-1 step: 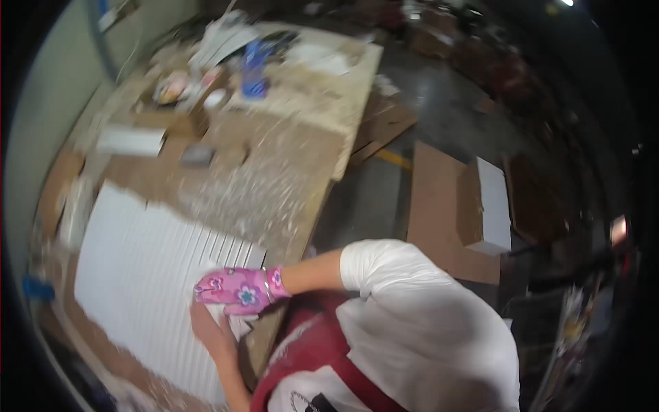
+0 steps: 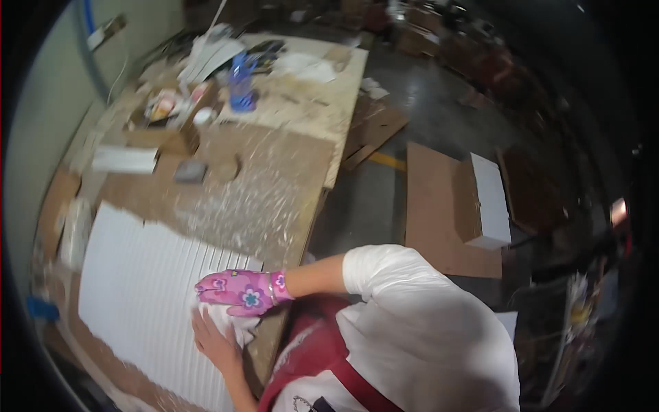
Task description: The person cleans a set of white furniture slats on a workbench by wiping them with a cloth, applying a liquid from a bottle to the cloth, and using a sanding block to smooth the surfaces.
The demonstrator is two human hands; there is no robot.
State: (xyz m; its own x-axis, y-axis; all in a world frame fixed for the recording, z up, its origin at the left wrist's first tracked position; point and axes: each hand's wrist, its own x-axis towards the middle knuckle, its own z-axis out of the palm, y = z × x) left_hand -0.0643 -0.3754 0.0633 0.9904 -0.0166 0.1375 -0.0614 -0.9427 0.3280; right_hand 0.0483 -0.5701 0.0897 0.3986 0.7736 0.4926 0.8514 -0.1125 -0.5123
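Observation:
A white panel of ridged strips (image 2: 141,288) lies on the workbench in front of me. My right hand (image 2: 240,291), in a pink flowered glove, presses a bunched white cloth (image 2: 237,323) against the panel near its right edge. Just below it, my bare left hand (image 2: 218,343) rests on the panel with its fingers stretched out, touching the cloth's edge. The right hand's fingertips point left, and its palm hides part of the cloth.
Farther up the bench are a grey block (image 2: 190,172), a round tan piece (image 2: 225,168), a white strip (image 2: 123,159), a cardboard box (image 2: 165,141) of odds and ends and a blue bottle (image 2: 241,86). A white-topped carton (image 2: 489,206) stands on cardboard at right.
The view has shifted, so the bench and panel sit slightly lower. The left hand's fingers look more spread, and more of the white cloth shows between the hands.

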